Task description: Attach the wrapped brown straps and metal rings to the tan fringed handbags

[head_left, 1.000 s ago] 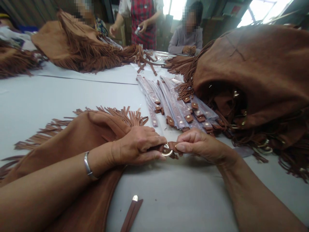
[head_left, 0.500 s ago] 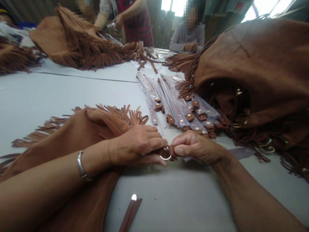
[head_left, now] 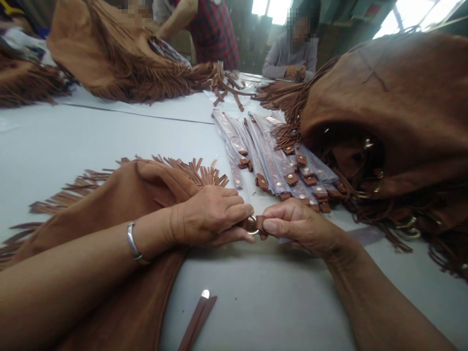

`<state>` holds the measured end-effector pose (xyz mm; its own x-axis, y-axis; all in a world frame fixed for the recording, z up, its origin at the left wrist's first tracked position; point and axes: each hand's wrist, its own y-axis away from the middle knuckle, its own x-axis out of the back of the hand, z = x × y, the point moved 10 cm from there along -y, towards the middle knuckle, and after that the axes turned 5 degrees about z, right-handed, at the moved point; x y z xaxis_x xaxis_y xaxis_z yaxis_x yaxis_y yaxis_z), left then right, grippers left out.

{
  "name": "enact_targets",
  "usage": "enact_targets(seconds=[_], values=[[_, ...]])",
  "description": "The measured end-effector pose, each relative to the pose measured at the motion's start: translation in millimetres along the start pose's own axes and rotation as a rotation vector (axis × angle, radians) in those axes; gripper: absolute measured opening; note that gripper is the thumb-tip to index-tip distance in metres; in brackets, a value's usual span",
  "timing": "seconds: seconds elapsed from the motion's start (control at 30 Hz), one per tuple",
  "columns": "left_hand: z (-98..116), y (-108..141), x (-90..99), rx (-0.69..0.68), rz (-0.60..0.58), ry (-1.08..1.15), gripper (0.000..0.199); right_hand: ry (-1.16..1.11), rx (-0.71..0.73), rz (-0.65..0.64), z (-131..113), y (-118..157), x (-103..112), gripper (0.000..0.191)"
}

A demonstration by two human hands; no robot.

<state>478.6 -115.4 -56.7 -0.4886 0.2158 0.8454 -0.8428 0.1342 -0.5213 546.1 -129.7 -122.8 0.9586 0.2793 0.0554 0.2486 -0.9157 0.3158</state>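
As I look on from afar, the right hand [head_left: 298, 224] pinches a brown strap [head_left: 261, 225] between its fingers; the left hand [head_left: 208, 214] has its fingers pressed around the adjoining metal ring [head_left: 253, 233], above the counter [head_left: 270, 297] beside the fringed bag [head_left: 113, 207].

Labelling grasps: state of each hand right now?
Left hand: closed, pinching brown leather beside the metal ring.
Right hand: closed, pinching the brown strap at that ring.

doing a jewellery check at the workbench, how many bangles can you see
1: a silver bangle, on the wrist of the left hand. Others could be hidden from view.
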Motion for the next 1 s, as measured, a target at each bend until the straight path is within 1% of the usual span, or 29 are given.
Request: enact_targets(seconds=[0.17, 0.27, 0.33, 0.37, 0.4, 0.53, 0.67, 0.8, 0.87, 0.93, 1.0], values=[[10, 0, -9.1, -0.079, -0.080, -0.072, 0.033, 0.033, -0.002, -0.140, 5, 0, -6, 0.039], [24, 1, -13.7, -0.154, -0.121, -0.118, 0.033, 0.046, -0.082, -0.252, 16, 2, -14, 0.039], [30, 1, -12.7, -0.184, -0.122, -0.138, 0.034, 0.026, -0.119, -0.308, 20, 5, -20, 0.040], [30, 0, -10.9, -0.174, -0.113, -0.140, 0.034, 0.009, -0.112, -0.297, 18, 5, -20, 0.041], [28, 0, -8.8, -0.149, -0.101, -0.133, 0.035, -0.009, -0.091, -0.260, 16, 5, -19, 0.041], [5, 0, -3.7, -0.009, -0.054, -0.100, 0.036, -0.016, -0.035, -0.053, 7, 0, -7, 0.039], [-18, 5, -1.4, 0.111, -0.002, -0.137, 0.038, 0.006, 0.028, 0.151, 2, -8, 1, 0.036], [-32, 8, 2.1, 0.204, 0.042, -0.155, 0.037, 0.009, 0.111, 0.318, -3, -12, 5, 0.036], [-35, 8, 3.0, 0.230, 0.053, -0.137, 0.038, -0.003, 0.117, 0.341, -4, -12, 7, 0.036], [-36, 7, 1.1, 0.237, 0.037, -0.084, 0.040, -0.002, 0.082, 0.277, -1, -12, 5, 0.037], [-34, 5, -3.8, 0.232, -0.010, -0.009, 0.041, 0.022, 0.039, 0.197, 2, -11, 5, 0.039]])
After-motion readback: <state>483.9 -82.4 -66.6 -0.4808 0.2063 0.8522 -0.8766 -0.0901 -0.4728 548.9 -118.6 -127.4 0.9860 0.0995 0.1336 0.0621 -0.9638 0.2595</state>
